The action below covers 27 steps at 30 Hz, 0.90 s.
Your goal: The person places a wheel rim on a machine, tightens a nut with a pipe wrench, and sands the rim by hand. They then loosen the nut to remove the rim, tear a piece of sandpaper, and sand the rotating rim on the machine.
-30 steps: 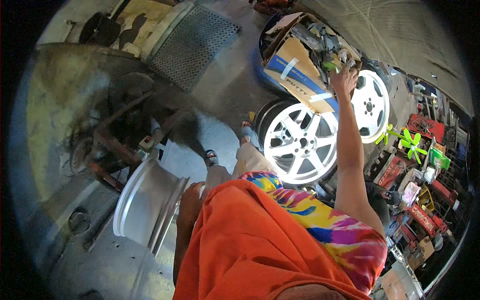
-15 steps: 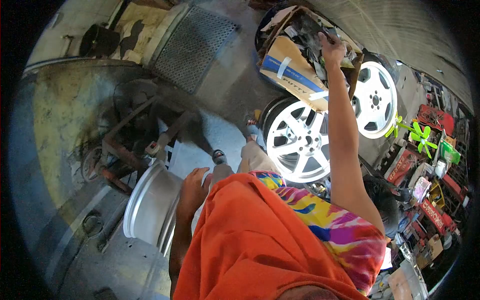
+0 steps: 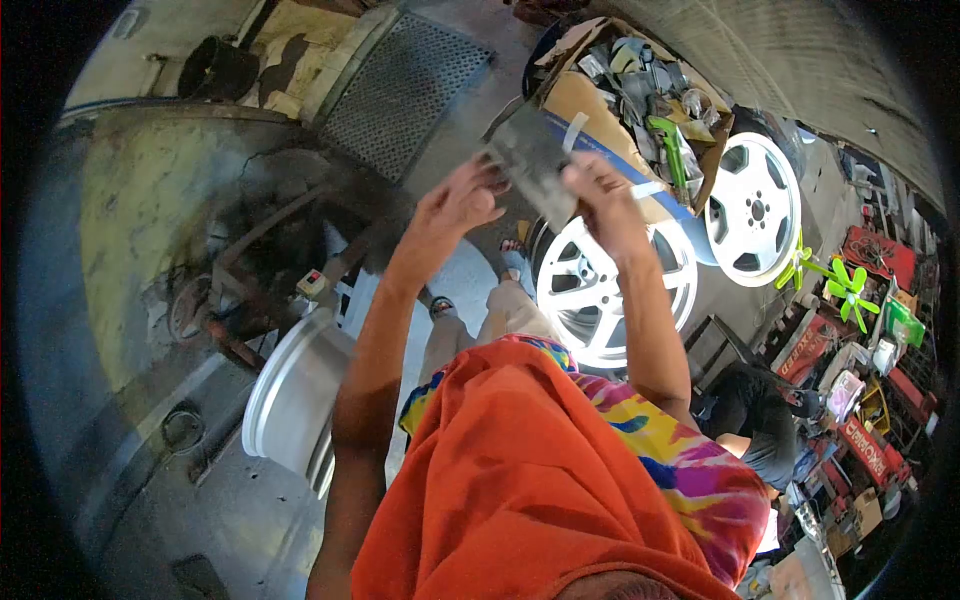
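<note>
My right hand (image 3: 607,205) grips the lower right edge of a dark grey sheet (image 3: 532,165), blurred by motion, between thumb and fingers. To the left of the sheet, my left hand (image 3: 458,207) hangs in the air with its fingers apart, its fingertips close to the sheet's edge. Below and behind my right hand lies a white spoked wheel rim (image 3: 568,292). Just beyond that hand stands an open cardboard box (image 3: 573,97) full of scraps, with a bright green piece (image 3: 668,150) among them.
A second white rim (image 3: 757,205) lies at the right. A silver rim (image 3: 285,390) stands by a rusty metal frame (image 3: 240,345) at the left. A perforated metal plate (image 3: 405,95) is at the top. Tools and a green fan (image 3: 848,287) crowd the right, near another person's dark clothing (image 3: 755,410).
My right hand has come out of the box towards me with the dark sheet. My left hand has risen from beside the silver rim to near the sheet.
</note>
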### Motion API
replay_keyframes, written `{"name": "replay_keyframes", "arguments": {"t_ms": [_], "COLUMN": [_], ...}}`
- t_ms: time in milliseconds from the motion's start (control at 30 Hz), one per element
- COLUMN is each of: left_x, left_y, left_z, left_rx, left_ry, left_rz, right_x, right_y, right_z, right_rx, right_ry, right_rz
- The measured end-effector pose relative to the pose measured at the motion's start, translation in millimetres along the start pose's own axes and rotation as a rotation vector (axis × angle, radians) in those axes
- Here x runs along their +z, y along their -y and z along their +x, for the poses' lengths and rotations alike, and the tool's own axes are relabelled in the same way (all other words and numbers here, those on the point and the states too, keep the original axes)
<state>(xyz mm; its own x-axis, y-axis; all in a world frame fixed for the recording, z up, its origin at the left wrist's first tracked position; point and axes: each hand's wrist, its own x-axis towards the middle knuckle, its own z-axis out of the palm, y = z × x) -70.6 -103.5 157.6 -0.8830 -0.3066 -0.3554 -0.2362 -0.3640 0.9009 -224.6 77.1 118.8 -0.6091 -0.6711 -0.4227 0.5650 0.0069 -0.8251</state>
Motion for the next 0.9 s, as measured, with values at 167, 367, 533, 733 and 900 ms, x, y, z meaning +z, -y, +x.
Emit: {"name": "replay_keyframes", "arguments": {"t_ms": [167, 367, 533, 733, 900], "left_x": [11.0, 12.3, 7.4, 11.4, 21.4], "left_y": [-0.3, -20.5, -14.2, -35.3, -26.3], "left_z": [19.4, 20.7, 26.4, 27.4, 34.5], "left_rx": [-0.002, -0.11, -0.006, -0.194, 0.039], "left_ry": [0.073, -0.225, 0.045, 0.123, 0.193], "left_rz": [-0.232, 0.2, 0.307, 0.453, 0.549], "right_x": [19.9, -4.5, 1.4, -5.4, -5.5], "right_y": [-9.2, -7.4, 29.7, 52.3, 38.4], "right_z": [-20.6, -19.0, -14.0, -1.9, -3.2], "right_rx": [0.008, -0.291, -0.171, -0.166, -0.185], "right_ry": [0.061, 0.033, 0.149, 0.28, 0.401], "right_rz": [-0.009, -0.145, -0.064, -0.534, -0.398]}}
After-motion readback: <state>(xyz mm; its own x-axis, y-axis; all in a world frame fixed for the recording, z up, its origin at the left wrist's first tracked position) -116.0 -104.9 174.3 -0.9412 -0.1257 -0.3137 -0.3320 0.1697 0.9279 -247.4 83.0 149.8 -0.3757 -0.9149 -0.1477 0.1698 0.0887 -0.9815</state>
